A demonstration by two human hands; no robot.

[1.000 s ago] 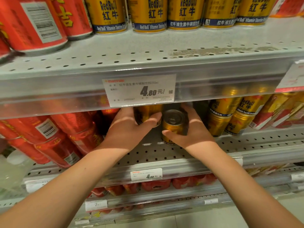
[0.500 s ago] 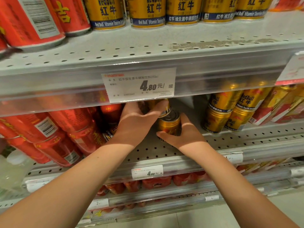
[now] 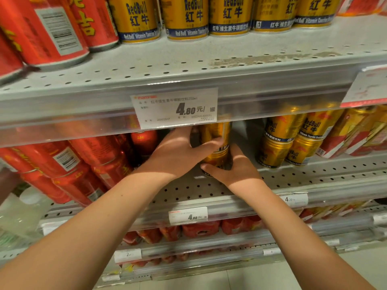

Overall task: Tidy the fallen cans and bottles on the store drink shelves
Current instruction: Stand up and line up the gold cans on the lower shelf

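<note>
Reaching under the price tag (image 3: 176,108) marked 4.80 and into the middle shelf (image 3: 314,176) with both bare arms. Gripping the upper gold can (image 3: 217,132) with the left hand (image 3: 178,155): thumb curled across the can's front, remaining fingers out of sight behind it. Clasping the lower gold can (image 3: 216,158) with the right hand (image 3: 238,170): thumb hooked along the bottom front edge, fingers wrapped round the right side and hidden. Holding the two cans one atop the other, touching, roughly upright, near the middle of the perforated shelf; cannot tell whether the lower base sits flat on it. Flanked on the left by piled red cans (image 3: 62,162) lying tilted, and on the right, apart from the hands, by stacked gold cans (image 3: 274,151), two high and leaning. Above, on the top shelf (image 3: 188,65), standing in a row: RedBull cans (image 3: 188,17), just beside tall red cans (image 3: 52,32). Below, fixed to the shelf's front rail, a second tag (image 3: 188,215).
</note>
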